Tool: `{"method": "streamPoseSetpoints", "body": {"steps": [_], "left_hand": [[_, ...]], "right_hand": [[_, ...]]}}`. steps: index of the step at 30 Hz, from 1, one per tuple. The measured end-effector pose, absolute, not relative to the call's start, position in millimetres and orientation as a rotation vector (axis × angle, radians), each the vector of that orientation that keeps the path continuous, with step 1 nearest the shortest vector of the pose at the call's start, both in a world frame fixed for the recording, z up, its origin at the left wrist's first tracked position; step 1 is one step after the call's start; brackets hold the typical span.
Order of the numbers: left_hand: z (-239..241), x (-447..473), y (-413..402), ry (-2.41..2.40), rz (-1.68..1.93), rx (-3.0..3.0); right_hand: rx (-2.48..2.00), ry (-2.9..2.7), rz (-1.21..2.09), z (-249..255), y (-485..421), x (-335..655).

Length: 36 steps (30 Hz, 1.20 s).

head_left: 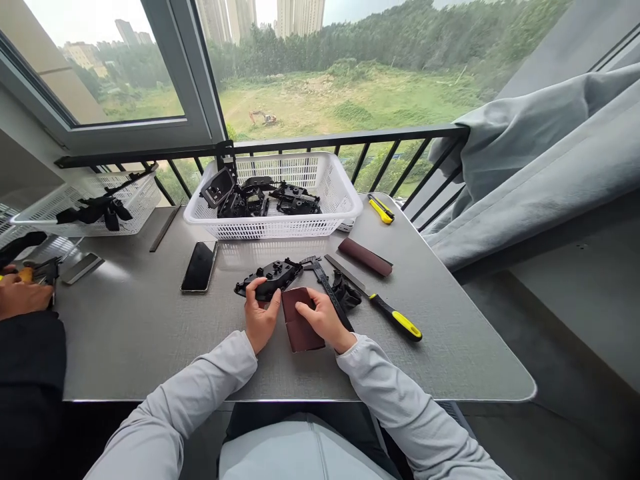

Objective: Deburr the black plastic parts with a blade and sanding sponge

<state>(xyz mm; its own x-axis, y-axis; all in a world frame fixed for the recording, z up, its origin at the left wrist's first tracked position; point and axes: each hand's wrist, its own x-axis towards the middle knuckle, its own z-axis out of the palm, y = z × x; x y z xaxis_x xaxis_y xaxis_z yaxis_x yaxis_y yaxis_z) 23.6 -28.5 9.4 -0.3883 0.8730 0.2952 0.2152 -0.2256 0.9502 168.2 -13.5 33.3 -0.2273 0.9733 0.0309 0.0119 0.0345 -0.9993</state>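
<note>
My left hand (261, 321) grips the near edge of a black plastic housing part (270, 277) lying on the grey table (150, 333). A dark red sheet of sandpaper (300, 330) lies flat just right of it. My right hand (324, 319) rests on that sheet, fingers pressing it down. A black caliper (325, 283) lies beside my right hand, with another small black part (346, 295) past it.
A white basket (330, 193) of black parts stands behind. A file with a yellow-black handle (385, 310), a folded sandpaper piece (365, 257), a yellow cutter (381, 210) and a phone (199, 267) lie around. Another person's hand (20, 293) works at far left by a second basket (135, 200).
</note>
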Motion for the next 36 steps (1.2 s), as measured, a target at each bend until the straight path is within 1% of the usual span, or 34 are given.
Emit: {"method": "streamPoseSetpoints", "body": {"steps": [7,12,18,26,33,36], "left_hand": [[9,23,-24,1.489,1.729,1.159],[20,19,-23,1.352,1.78,1.081],[27,11,-18,1.184,1.635,0.907],[31,16,-16,1.08,1.536,0.598],[32,17,-15,1.042,1.499,0.49],[29,15,-13,0.999,1.416,0.463]], "right_hand": [[-1.061,-1.154,1.383,29,-7,170],[-0.989,-0.933,1.522,32,-2,175],[-0.915,-0.763,1.56,39,1,187],[-0.895,-0.719,1.561,41,-4,189],[-0.923,-0.763,1.599,44,-9,184],[-0.934,-0.798,1.598,44,-10,183]]}}
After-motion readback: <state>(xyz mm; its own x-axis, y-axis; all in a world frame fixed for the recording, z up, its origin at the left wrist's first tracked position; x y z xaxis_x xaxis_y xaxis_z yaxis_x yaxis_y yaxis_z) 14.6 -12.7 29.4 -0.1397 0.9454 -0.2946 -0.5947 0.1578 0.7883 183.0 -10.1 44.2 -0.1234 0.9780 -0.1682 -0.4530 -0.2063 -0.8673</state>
